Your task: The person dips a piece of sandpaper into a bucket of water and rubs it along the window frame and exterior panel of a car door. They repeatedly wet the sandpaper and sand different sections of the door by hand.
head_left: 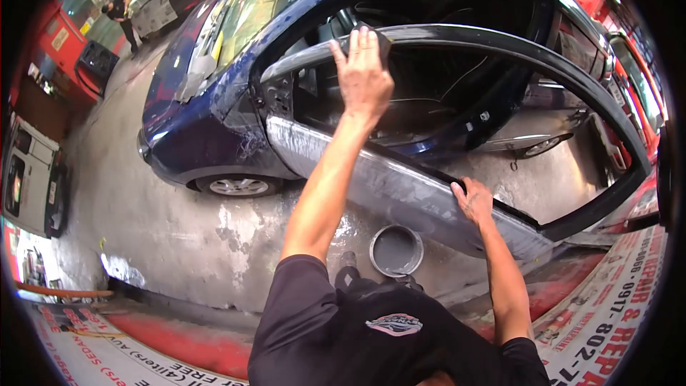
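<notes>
My left hand (366,78) presses a dark pad (384,44) against the upper window frame of an open car door (407,193), its fingers close together over the pad. The door is grey and scuffed, and its window opening has no visible glass. Lower and to the right, my right hand (475,200) grips the sill edge of that opening, its fingers partly hidden. The door stands out from a blue car (207,118), whose front fender shows pale, patchy marks.
A bucket (396,251) of grey liquid stands on the wet concrete floor beneath the door. A person (125,20) stands at the upper left near another car. At the left is a white vehicle (28,179). Printed banners (607,307) lie along the bottom edges.
</notes>
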A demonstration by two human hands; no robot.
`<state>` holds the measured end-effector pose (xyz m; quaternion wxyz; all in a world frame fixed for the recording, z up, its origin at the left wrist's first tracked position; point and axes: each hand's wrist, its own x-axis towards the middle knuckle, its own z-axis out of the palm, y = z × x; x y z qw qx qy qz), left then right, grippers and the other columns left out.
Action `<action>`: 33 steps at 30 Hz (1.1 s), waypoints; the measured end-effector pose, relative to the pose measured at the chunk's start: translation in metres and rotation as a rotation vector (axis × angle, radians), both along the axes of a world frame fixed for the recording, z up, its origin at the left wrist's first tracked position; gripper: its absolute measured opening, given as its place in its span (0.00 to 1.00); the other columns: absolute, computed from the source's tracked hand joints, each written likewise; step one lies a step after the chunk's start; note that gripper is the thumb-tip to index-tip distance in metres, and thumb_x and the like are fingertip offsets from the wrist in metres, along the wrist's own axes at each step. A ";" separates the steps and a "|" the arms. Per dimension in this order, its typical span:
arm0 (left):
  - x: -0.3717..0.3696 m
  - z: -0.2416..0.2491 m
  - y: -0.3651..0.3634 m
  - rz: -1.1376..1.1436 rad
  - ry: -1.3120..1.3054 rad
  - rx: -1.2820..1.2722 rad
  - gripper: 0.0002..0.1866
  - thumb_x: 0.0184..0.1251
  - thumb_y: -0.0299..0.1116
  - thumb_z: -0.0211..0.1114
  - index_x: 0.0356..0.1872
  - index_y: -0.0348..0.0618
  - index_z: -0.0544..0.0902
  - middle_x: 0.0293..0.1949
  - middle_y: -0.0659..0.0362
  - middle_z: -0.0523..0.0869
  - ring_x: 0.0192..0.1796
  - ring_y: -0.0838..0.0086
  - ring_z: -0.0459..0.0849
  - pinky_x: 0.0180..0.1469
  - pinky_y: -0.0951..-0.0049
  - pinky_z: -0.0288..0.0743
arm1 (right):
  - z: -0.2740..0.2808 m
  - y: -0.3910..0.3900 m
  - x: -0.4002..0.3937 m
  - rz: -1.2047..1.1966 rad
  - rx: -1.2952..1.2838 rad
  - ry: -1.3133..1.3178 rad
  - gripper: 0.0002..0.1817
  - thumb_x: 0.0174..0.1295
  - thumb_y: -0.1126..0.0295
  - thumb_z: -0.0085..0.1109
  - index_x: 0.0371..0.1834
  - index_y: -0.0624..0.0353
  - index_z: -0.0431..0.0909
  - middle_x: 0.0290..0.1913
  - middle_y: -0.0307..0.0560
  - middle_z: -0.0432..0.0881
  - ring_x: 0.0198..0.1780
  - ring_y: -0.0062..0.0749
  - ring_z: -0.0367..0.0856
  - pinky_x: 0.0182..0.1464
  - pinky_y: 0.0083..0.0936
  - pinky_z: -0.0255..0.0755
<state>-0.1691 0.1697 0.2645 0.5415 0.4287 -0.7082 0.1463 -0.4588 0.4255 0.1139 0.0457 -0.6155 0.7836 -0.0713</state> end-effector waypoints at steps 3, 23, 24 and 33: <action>-0.048 0.035 0.034 -0.169 0.020 0.044 0.33 0.61 0.22 0.61 0.72 0.30 0.79 0.73 0.40 0.82 0.80 0.49 0.76 0.87 0.31 0.44 | -0.007 0.003 0.000 0.017 0.017 0.013 0.31 0.79 0.38 0.52 0.62 0.54 0.86 0.53 0.57 0.90 0.58 0.55 0.87 0.64 0.52 0.75; -0.012 0.002 0.004 0.008 0.115 0.024 0.22 0.75 0.29 0.62 0.66 0.30 0.84 0.69 0.39 0.86 0.76 0.47 0.80 0.86 0.32 0.48 | -0.001 0.000 0.004 0.019 0.006 0.026 0.31 0.79 0.38 0.51 0.62 0.54 0.86 0.55 0.57 0.90 0.58 0.56 0.87 0.64 0.51 0.76; -0.017 0.033 0.026 -0.155 0.137 0.143 0.26 0.68 0.25 0.61 0.67 0.29 0.83 0.70 0.39 0.84 0.78 0.48 0.78 0.87 0.33 0.47 | -0.002 0.005 0.004 0.026 0.020 0.031 0.31 0.79 0.38 0.51 0.62 0.54 0.86 0.55 0.57 0.90 0.58 0.56 0.87 0.64 0.51 0.76; 0.006 0.011 -0.003 -0.078 0.060 0.007 0.29 0.60 0.20 0.60 0.66 0.33 0.84 0.68 0.43 0.85 0.75 0.52 0.80 0.85 0.31 0.51 | -0.003 -0.001 0.001 0.032 0.005 0.024 0.31 0.79 0.39 0.51 0.61 0.54 0.87 0.54 0.57 0.90 0.57 0.56 0.87 0.62 0.52 0.76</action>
